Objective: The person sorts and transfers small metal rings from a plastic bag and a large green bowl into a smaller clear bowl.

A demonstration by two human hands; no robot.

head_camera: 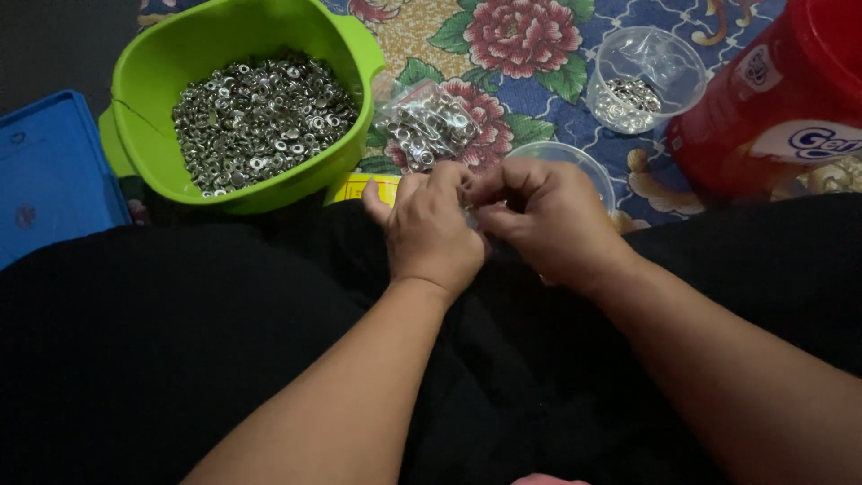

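My left hand (431,232) and my right hand (543,223) meet fingertip to fingertip over the black cloth (180,359) on my lap. Both pinch something small between them; it is hidden by the fingers. Just beyond the fingers lies a clear plastic bag (429,126) filled with small silver metal rings. A green plastic tub (242,108) at the upper left holds a heap of the same silver rings. A clear plastic cup (575,166) sits partly hidden behind my right hand.
Another clear cup (645,79) with a few silver pieces stands at the upper right, next to a red plastic container (772,99). A blue tray (49,175) lies at the left edge. A floral mat (521,54) covers the floor. A yellow item (359,187) peeks out under the tub.
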